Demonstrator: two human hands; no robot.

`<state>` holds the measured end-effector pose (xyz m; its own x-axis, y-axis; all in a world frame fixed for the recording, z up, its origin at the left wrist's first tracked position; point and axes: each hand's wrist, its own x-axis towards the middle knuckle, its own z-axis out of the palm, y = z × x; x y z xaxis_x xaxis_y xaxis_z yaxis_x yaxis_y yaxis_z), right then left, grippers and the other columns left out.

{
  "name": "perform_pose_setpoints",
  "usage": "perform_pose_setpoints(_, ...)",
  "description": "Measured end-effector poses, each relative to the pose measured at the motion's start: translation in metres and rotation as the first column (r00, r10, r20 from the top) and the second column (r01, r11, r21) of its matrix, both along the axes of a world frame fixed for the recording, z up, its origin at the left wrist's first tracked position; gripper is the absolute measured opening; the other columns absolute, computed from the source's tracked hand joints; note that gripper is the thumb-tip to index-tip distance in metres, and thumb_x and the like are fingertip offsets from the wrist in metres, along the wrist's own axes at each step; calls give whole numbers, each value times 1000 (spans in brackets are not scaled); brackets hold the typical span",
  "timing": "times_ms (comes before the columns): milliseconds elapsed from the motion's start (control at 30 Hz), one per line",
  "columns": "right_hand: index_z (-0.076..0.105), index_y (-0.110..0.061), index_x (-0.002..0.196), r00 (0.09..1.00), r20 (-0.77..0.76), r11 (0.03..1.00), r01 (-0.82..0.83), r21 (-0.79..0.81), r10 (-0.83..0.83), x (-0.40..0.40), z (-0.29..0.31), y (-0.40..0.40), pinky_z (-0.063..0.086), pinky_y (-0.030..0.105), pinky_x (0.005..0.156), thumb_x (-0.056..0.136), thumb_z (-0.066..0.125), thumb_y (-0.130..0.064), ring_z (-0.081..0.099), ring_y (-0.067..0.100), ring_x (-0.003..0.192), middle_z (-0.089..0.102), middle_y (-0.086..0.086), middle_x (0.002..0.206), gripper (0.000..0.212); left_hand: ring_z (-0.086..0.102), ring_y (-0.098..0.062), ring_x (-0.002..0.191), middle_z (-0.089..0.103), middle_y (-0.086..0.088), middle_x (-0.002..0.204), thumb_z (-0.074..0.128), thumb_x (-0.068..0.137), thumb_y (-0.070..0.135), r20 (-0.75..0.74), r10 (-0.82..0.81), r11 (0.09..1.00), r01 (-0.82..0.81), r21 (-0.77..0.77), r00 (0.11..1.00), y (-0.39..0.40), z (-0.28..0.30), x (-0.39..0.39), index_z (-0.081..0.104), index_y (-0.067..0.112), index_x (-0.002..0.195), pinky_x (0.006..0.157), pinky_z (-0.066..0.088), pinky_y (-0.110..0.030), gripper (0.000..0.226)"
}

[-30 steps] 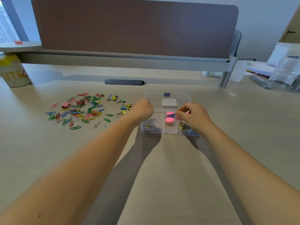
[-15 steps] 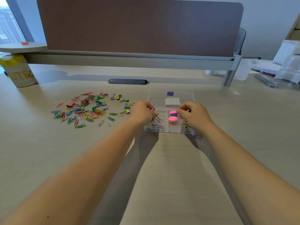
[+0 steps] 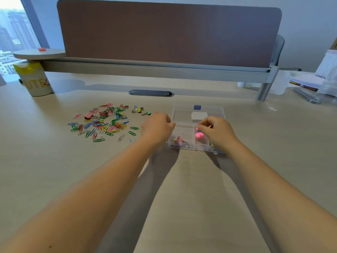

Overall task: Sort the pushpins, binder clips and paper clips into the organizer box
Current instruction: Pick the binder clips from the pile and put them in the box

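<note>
**Both hands over the organizer box, pile still unsorted at left**

My left hand (image 3: 157, 127) hovers at the left edge of the organizer box (image 3: 198, 114), fingers curled inward; I cannot tell whether it grips anything. My right hand (image 3: 217, 133) sits over the right side of the box, thumb and forefinger drawn together as if pinching, but whatever is between them is too small to make out.

The box is clear plastic, lid open and lying flat behind it, blue latch at the far edge. Between my hands: pink pushpins (image 3: 199, 135) in a middle compartment, a pink binder clip (image 3: 179, 140) with a few other clips in the front-left compartment. The front-right compartment is mostly hidden under my right hand.

Left of the box, on the desk (image 3: 182, 189), a loose heap of coloured paper clips (image 3: 102, 125) mixed with pink binder clips. A few small binder clips (image 3: 137, 109) lie near the heap's far right, just beyond my left hand.

Further out: white cup (image 3: 35, 79) with yellow print at far left, brown divider panel (image 3: 164, 31) across the back, grey cable grommet (image 3: 151, 92) in front of it, stacked papers (image 3: 306, 83) at far right.
</note>
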<state>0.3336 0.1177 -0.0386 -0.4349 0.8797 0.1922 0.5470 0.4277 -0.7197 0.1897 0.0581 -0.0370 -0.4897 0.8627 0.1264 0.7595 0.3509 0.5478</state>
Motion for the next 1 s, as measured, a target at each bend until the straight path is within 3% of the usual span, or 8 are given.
perform_pose_setpoints(133,64,-2,100,998,21,998,-52,24,52,-28,1,-7,47,29,80,91,51,-11,51,15,84,62,9,98,18,56,-25,110,60,-11,123,44,96,19,46,27,998,-30,57,999,-23,4,-33,55,7,122,91,47,-37,31)
perform_pose_setpoints(233,63,-3,106,993,50,994,-105,24,104,-56,2,-13,44,16,67,92,51,-11,51,13,77,62,10,102,20,55,-24,112,60,-10,125,44,97,15,53,42,997,-45,59,998,-35,3,-60,54,7,124,93,46,-34,30)
perform_pose_setpoints(433,58,-6,118,975,184,991,-132,16,126,-119,0,-1,43,27,83,93,49,-12,55,17,95,61,12,120,27,54,-22,117,57,-8,130,46,95,12,51,8,1000,-8,-9,999,-24,0,-113,52,10,128,96,45,-31,33)
perform_pose_setpoints(567,53,-8,127,932,353,993,-105,50,80,-151,-5,19,44,33,94,93,51,-14,54,25,116,57,12,129,35,49,-24,125,51,-7,138,49,94,13,-81,-73,993,65,-96,994,5,-4,-138,48,13,133,103,42,-35,39)
perform_pose_setpoints(800,56,-9,124,764,634,970,-227,90,120,-173,-16,42,45,35,94,93,48,-10,55,30,111,59,15,123,32,39,-28,134,41,-8,148,45,95,9,-316,-230,959,159,-233,920,66,-19,-158,34,18,144,109,37,-40,51)
perform_pose_setpoints(900,59,-6,117,741,667,951,-257,174,78,-173,-21,47,44,34,81,91,45,-2,56,30,98,62,17,114,30,48,-29,125,52,-10,139,46,93,6,-401,-256,947,145,-287,879,79,-26,-158,46,18,136,101,43,-38,45)
perform_pose_setpoints(1000,61,-7,114,736,675,917,-306,256,57,-173,-26,48,47,34,82,92,45,-3,57,30,100,63,16,110,28,56,-29,115,60,-10,127,48,92,7,-464,-251,948,119,-294,849,80,-27,-158,59,15,124,92,47,-35,35)
